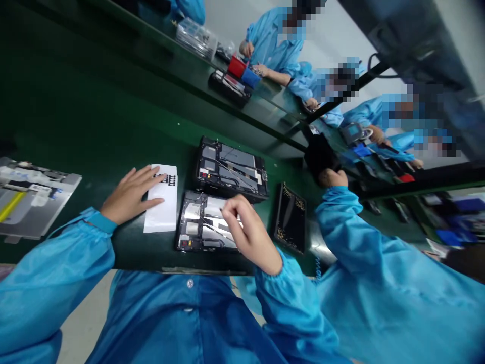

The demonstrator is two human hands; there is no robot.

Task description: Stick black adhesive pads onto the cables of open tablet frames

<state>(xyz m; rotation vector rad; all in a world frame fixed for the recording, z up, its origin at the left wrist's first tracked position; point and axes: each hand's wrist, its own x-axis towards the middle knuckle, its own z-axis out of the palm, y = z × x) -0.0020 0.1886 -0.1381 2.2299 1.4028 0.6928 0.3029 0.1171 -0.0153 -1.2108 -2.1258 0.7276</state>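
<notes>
My left hand (132, 196) lies flat with fingers spread, its fingertips on a white sheet (161, 212). Small black pieces (170, 180) sit in rows near the sheet's upper end. My right hand (253, 235) is closed in a pinch above a black-framed device panel (193, 227) with silver parts and thin cables inside. A tiny dark spot shows at its fingertips; what it is I cannot make out. Just behind lies a stack of similar panels (233, 167).
A black tray (291, 217) with small gold-coloured bits stands at right, near a co-worker's hand (333, 178) on a black object. Silver panels (41, 202) are stacked at far left. Across the bench, beyond a ledge, are red (237, 65) and blue bins (250, 78) and several people.
</notes>
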